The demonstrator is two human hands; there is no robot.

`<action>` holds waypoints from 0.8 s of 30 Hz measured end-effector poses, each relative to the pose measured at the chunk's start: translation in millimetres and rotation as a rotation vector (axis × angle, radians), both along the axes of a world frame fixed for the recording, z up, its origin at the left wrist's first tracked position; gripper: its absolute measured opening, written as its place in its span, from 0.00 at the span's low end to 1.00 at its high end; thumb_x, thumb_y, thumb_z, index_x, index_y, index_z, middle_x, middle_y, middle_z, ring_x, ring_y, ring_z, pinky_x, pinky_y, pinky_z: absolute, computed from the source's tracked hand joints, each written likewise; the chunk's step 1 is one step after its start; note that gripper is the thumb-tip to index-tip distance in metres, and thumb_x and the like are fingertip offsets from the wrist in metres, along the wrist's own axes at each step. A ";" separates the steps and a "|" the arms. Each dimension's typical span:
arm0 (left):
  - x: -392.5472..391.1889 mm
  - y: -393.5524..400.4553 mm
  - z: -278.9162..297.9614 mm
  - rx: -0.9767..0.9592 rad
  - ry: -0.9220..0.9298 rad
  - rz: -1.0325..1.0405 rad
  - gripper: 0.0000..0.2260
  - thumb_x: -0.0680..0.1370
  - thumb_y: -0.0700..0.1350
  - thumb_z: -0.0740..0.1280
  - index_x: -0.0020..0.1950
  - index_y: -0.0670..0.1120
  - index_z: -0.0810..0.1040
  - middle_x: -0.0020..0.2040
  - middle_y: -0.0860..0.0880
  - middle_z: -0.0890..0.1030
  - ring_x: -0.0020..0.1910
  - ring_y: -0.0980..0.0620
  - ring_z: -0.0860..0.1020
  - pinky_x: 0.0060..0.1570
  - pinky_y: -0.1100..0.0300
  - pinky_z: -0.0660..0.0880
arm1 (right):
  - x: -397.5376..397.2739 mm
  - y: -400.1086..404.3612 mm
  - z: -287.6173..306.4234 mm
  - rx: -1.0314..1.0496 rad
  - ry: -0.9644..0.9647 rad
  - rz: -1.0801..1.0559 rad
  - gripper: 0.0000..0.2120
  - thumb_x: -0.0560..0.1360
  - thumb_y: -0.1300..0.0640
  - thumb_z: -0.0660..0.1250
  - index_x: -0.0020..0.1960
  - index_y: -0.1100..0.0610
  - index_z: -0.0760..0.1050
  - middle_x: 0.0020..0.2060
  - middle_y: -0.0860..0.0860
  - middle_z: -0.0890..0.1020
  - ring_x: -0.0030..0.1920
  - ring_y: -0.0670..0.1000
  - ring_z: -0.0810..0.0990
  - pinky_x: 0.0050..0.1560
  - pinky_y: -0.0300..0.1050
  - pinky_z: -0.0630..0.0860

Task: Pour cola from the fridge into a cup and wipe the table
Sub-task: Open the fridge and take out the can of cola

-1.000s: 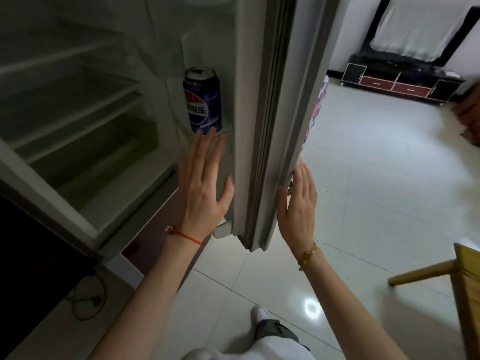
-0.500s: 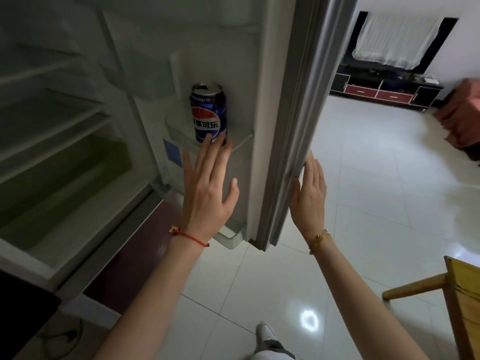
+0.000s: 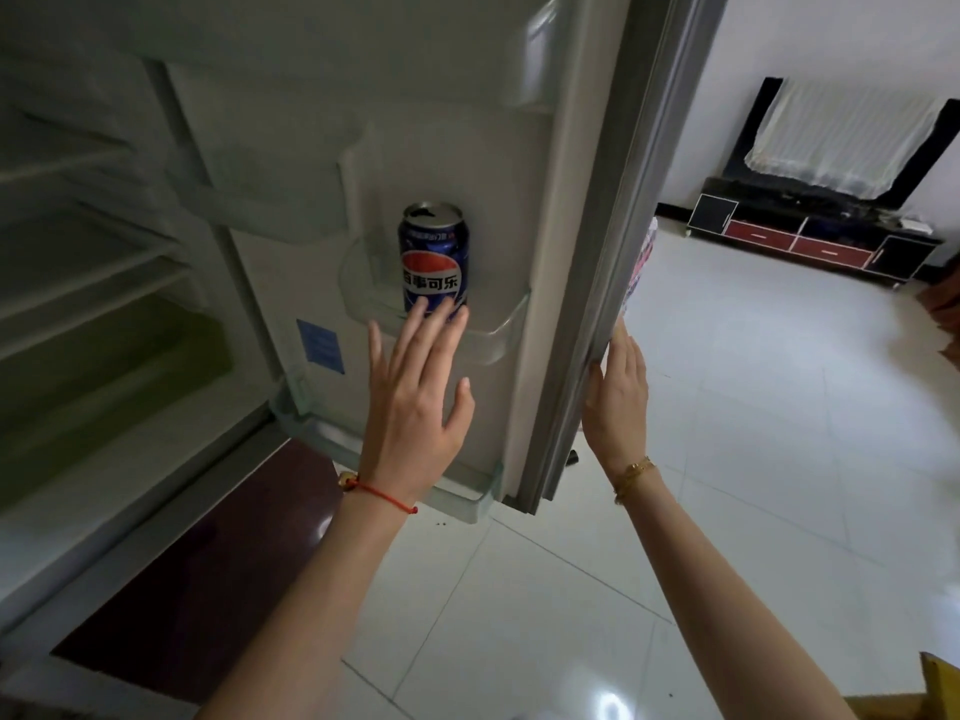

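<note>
A blue cola can with a red and white logo stands upright in a clear shelf on the inside of the open fridge door. Its top looks opened. My left hand is flat and open just below the can, fingertips overlapping its lower edge. My right hand rests open against the outer edge of the door. No cup or table is in view.
The fridge interior at left shows bare shelves and a greenish drawer. A dark red lower door sits beneath. White tiled floor spreads right to a black and red TV cabinet. A wooden corner shows bottom right.
The door has swung wider and the view has come closer to the can. My left hand has risen toward the can; my right hand stays on the door edge.
</note>
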State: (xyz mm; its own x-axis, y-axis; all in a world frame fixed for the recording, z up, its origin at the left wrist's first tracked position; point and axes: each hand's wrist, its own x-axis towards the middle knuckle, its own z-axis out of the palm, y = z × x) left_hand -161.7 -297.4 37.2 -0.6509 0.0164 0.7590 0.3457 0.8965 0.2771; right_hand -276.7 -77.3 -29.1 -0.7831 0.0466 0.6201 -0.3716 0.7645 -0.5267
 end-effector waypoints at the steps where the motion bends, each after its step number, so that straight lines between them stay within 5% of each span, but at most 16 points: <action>1: -5.8 3.6 -0.1 0.003 -0.001 0.005 0.28 0.77 0.41 0.66 0.77 0.44 0.63 0.77 0.47 0.64 0.79 0.49 0.57 0.77 0.40 0.46 | -10.4 3.7 1.3 -0.009 -0.003 0.025 0.26 0.82 0.63 0.55 0.79 0.57 0.53 0.76 0.54 0.63 0.76 0.54 0.61 0.74 0.56 0.62; 11: -57.6 35.9 1.1 -0.014 -0.054 0.057 0.29 0.77 0.42 0.64 0.78 0.46 0.61 0.78 0.48 0.62 0.79 0.50 0.55 0.76 0.38 0.48 | -84.7 20.7 20.5 -0.248 -0.230 0.230 0.27 0.81 0.48 0.47 0.78 0.55 0.57 0.75 0.51 0.65 0.75 0.50 0.62 0.76 0.53 0.59; 14: -67.8 41.4 2.8 -0.032 -0.064 0.069 0.29 0.77 0.42 0.63 0.78 0.46 0.60 0.79 0.48 0.61 0.79 0.50 0.55 0.77 0.39 0.47 | -103.6 18.9 25.9 -0.366 -0.349 0.203 0.28 0.79 0.39 0.45 0.68 0.56 0.66 0.64 0.48 0.74 0.64 0.50 0.71 0.71 0.58 0.64; 17: -77.1 43.4 3.9 -0.054 -0.086 0.074 0.30 0.78 0.43 0.63 0.79 0.47 0.59 0.79 0.49 0.60 0.79 0.51 0.54 0.77 0.39 0.46 | -121.3 16.1 24.0 -0.422 -0.442 0.173 0.23 0.75 0.31 0.42 0.54 0.46 0.63 0.54 0.45 0.69 0.55 0.49 0.67 0.67 0.60 0.62; 21: -86.1 41.1 5.0 -0.067 -0.100 0.067 0.29 0.79 0.45 0.63 0.79 0.47 0.59 0.79 0.49 0.59 0.79 0.52 0.53 0.77 0.41 0.45 | -129.8 11.4 29.0 -0.447 -0.465 0.185 0.25 0.74 0.27 0.41 0.56 0.43 0.61 0.56 0.44 0.68 0.58 0.48 0.66 0.73 0.64 0.58; 24: -88.4 37.9 14.6 -0.008 -0.062 0.059 0.26 0.79 0.46 0.63 0.77 0.45 0.63 0.78 0.47 0.63 0.78 0.50 0.58 0.77 0.41 0.49 | -123.5 7.3 42.2 -0.502 -0.459 0.212 0.35 0.76 0.29 0.42 0.68 0.52 0.66 0.67 0.50 0.70 0.69 0.50 0.66 0.75 0.54 0.55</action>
State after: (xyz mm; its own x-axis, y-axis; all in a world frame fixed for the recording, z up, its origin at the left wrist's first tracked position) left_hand -250.1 -259.5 51.8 -0.6967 -0.0174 0.7171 0.2747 0.9170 0.2892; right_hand -400.2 -70.0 13.1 -0.9840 0.0577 0.1688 -0.1414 0.3244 -0.9353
